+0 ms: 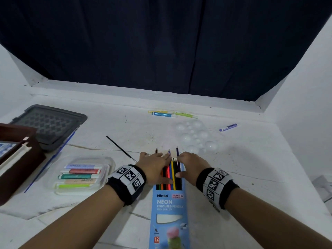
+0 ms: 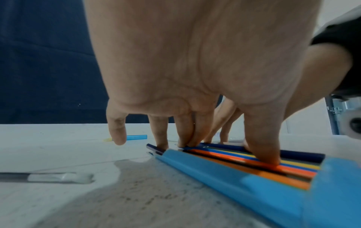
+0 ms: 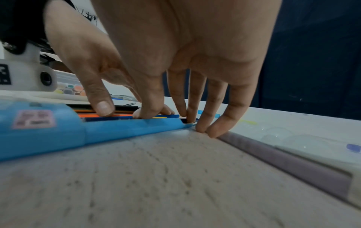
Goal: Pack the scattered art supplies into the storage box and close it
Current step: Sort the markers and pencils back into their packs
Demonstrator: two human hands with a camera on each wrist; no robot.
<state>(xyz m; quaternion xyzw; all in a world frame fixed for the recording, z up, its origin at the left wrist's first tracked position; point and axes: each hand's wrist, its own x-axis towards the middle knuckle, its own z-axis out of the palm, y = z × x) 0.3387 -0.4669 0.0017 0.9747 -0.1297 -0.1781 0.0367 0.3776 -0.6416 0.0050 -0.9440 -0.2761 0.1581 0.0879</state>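
Observation:
A blue coloured-pencil box (image 1: pixel 169 211) lies flat on the white table, its open end away from me. Several coloured pencils (image 1: pixel 171 174) stick out of it, and three tips reach past my fingers. My left hand (image 1: pixel 159 166) rests on the pencils from the left, fingers straight, with its thumb (image 2: pixel 267 157) pressing an orange pencil (image 2: pixel 254 168). From the right, my right hand (image 1: pixel 185 164) stands its straight fingers (image 3: pixel 207 129) on the table at the box's (image 3: pixel 58 135) end, thumb on the pencils. The dark red storage box (image 1: pixel 19 164) stands open at far left.
A grey lid (image 1: pixel 52 124) lies behind the storage box. A clear case of markers (image 1: pixel 80 175) sits left of my left wrist, a long blue brush (image 1: pixel 52 159) and a thin black brush (image 1: pixel 120 149) nearby. Highlighters (image 1: pixel 167 113), a purple one (image 1: pixel 228 127) and a clear palette (image 1: pixel 195 139) lie farther back.

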